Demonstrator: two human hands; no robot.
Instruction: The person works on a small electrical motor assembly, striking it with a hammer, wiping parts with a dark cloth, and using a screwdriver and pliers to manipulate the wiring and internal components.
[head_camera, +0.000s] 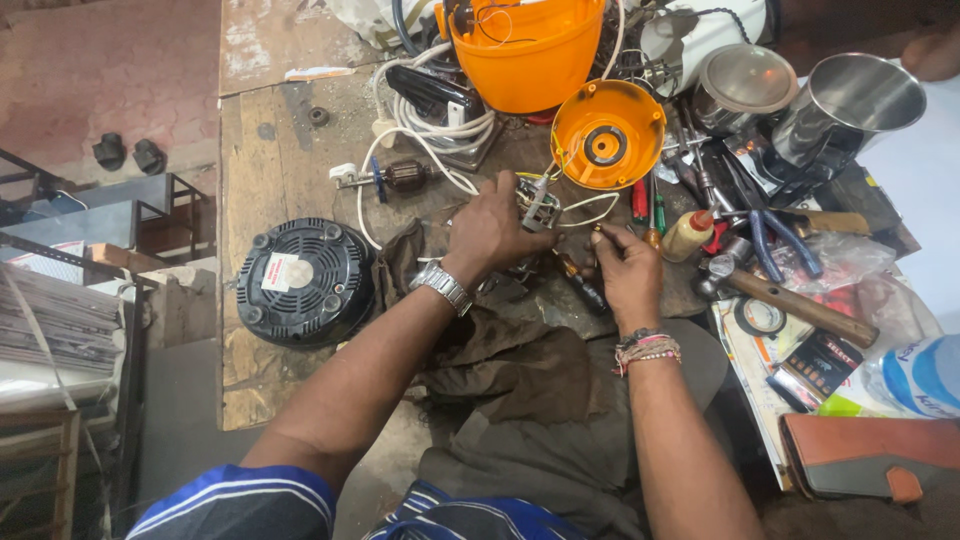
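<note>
- The left hand (490, 228) is closed around a small metal motor part (538, 203) with white wires, holding it just above the surface (270, 150).
- The right hand (625, 268) pinches something small at its fingertips, just beside that part; what it is cannot be told. A screwdriver (580, 285) lies under the hands.
- The surface is a worn wooden bench, scratched and stained, with a dark brown cloth (510, 370) spread across its near edge.
- On its left side a round black motor base (305, 282) lies with its underside up; behind it sits a small armature (400, 177) with a shaft.
- Further back stand an orange plastic housing (525, 50) and a round orange lid (607, 133), with white cables (430, 125) coiled between them.
- To the right lie blue-handled pliers (775, 235), a hammer (790, 305), a small glue bottle (688, 233), two steel jars (850, 100) and a roll of tape (760, 317).
- Left of the bench the floor (100, 70) is reddish stone, with a pair of dark sandals (128, 153) on it.
</note>
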